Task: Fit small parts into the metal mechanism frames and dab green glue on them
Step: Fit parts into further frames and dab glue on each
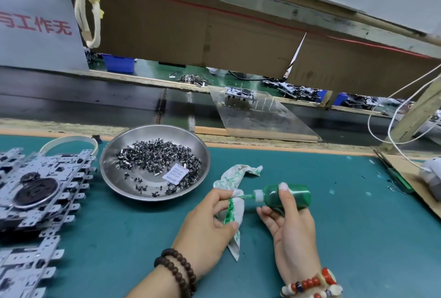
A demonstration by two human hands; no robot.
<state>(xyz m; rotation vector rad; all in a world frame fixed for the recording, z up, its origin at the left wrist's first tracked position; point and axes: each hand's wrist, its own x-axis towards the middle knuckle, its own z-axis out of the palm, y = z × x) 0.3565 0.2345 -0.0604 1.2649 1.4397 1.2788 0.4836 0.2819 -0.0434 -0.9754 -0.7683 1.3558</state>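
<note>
- Far left, on the teal tabletop: stacked metal mechanism frames, flat, tabs sticking out toward the right; a dark round wheel sits on the top frame. A second stack of frames lies nearer, at the lower left edge.
- A pale band loop lies just behind the stack.
- Steel dish right of the frames, holding a heap of small black-and-silver parts and a white printed packet near its right side.
- Left hand: fingers curled, pinching a white rag stained green; rag's long axis runs from upper right, behind the hand, down to lower right of the wrist. Dark bead bracelet on this wrist.
- Green glue bottle: lies roughly horizontal, long axis left–right, white cap and thin nozzle pointing left; nozzle tip touches the rag at the left fingertips.
- Right hand: palm up, thumb over the bottle's top, fingers wrapped beneath it, bottle held above the tabletop. Red-and-white bead bracelet on this wrist.
- Far right: cardboard sheet on the tabletop edge, white cord looping above it.
- Behind the tabletop: dark conveyor belt running left–right, clear plastic plate bridging it with a mechanism on top; beyond, a cardboard screen and blue bins.
</note>
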